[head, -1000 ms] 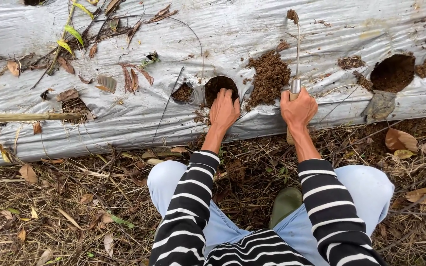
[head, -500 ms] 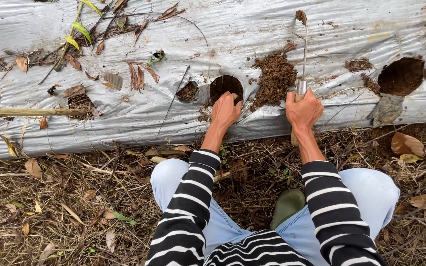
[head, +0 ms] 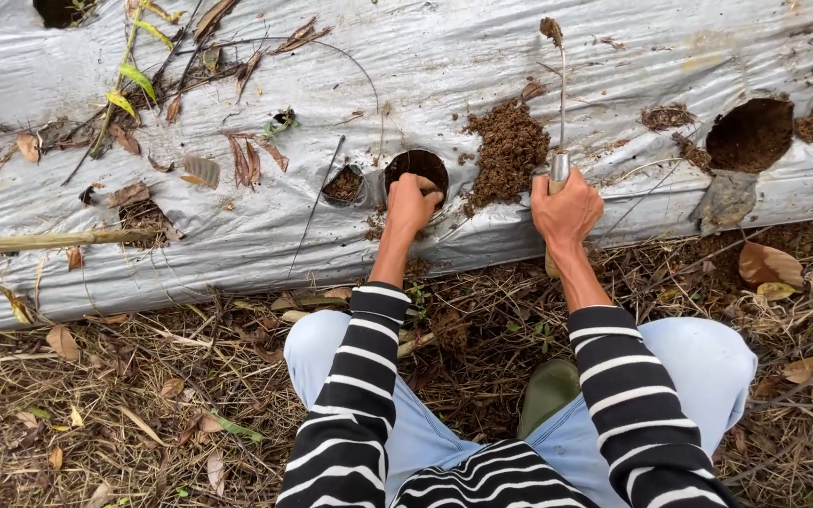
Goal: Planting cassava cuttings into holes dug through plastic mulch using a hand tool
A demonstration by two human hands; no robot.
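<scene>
Here, midway through clearing out a planting hole, by the look of it. Left hand (head: 413, 202) curled over the near rim of the round hole (head: 418, 166) cut in the silver plastic sheet (head: 482, 56), fingers bent down into it; impossible to tell whether grasping soil or empty. Right hand (head: 566, 209) clenched round the handle of a thin metal tool (head: 562, 113), held upright, tip clotted with earth, just beside the heap of loose soil (head: 510, 150) on the sheet to the right of the hole. Smaller hole (head: 343, 184) just to the left; larger hole (head: 750, 134) well off to the right. Next move, in all likelihood: bringing soil clear without tearing the sheet's cut edge, and keeping the heap from sliding back in.
</scene>
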